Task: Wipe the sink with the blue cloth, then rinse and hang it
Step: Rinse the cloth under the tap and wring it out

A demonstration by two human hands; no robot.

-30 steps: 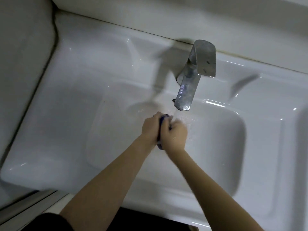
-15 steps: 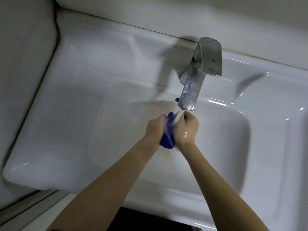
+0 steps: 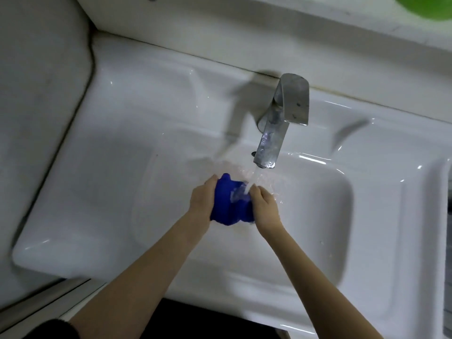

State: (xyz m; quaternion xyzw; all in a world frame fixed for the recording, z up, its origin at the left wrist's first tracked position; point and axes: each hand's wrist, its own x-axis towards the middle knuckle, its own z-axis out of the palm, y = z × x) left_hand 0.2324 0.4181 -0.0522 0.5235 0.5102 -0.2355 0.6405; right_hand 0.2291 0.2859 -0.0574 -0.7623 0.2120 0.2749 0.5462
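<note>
The blue cloth (image 3: 230, 204) is bunched between both hands over the basin of the white sink (image 3: 117, 148). My left hand (image 3: 201, 198) grips its left side and my right hand (image 3: 265, 207) grips its right side. Water streams from the metal faucet (image 3: 276, 133) onto the cloth's upper right part, just by my right fingers. Part of the cloth hangs below the hands.
A white ledge (image 3: 269, 45) runs behind the sink, with the edge of a green object (image 3: 425, 7) at the top right. A grey wall surface (image 3: 36, 69) borders the sink on the left. A dark opening (image 3: 195, 321) lies below the sink's front rim.
My hands have drawn apart, spreading the cloth so more blue shows. The view has shifted, so the sink and faucet sit lower in frame.
</note>
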